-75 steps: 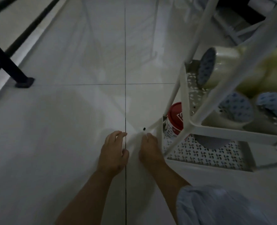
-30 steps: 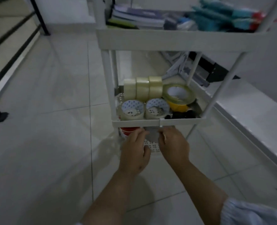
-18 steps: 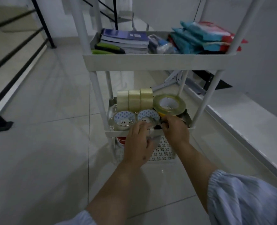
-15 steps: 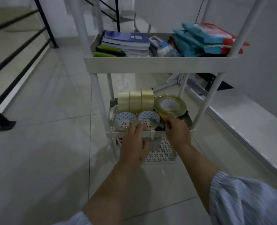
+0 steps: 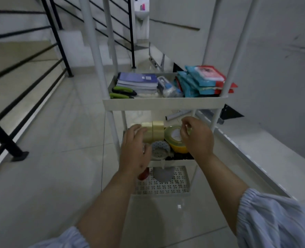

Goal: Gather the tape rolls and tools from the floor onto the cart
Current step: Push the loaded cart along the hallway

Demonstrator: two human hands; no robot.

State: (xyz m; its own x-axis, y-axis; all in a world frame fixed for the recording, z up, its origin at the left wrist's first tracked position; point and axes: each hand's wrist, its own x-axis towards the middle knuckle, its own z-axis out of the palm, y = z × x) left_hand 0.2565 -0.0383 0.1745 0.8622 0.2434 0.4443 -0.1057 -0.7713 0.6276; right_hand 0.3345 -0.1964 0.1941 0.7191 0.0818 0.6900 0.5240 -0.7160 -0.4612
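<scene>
The white cart [image 5: 162,104] stands right in front of me. On its middle shelf sit pale yellow tape rolls [image 5: 153,131] on edge, a wide yellow-green roll [image 5: 174,140] and a clear roll with a patterned core [image 5: 159,149]. My left hand [image 5: 135,151] hovers before the left rolls, fingers loosely curled and holding nothing. Over the yellow-green roll my right hand [image 5: 197,136] hangs in the air, fingers bent, with nothing visible in it. Two green-handled cutters [image 5: 124,90] lie on the shelf above.
That upper shelf also carries notebooks [image 5: 139,81] and teal packets [image 5: 201,81]. A red-lidded can [image 5: 143,174] stands on the perforated bottom shelf [image 5: 176,185]. Black railing [image 5: 58,40] runs along the left; a raised white ledge [image 5: 255,151] lies to the right.
My view rose from the floor to the cart. Both hands left the front rim of the middle shelf and lifted higher, in front of the tape rolls.
</scene>
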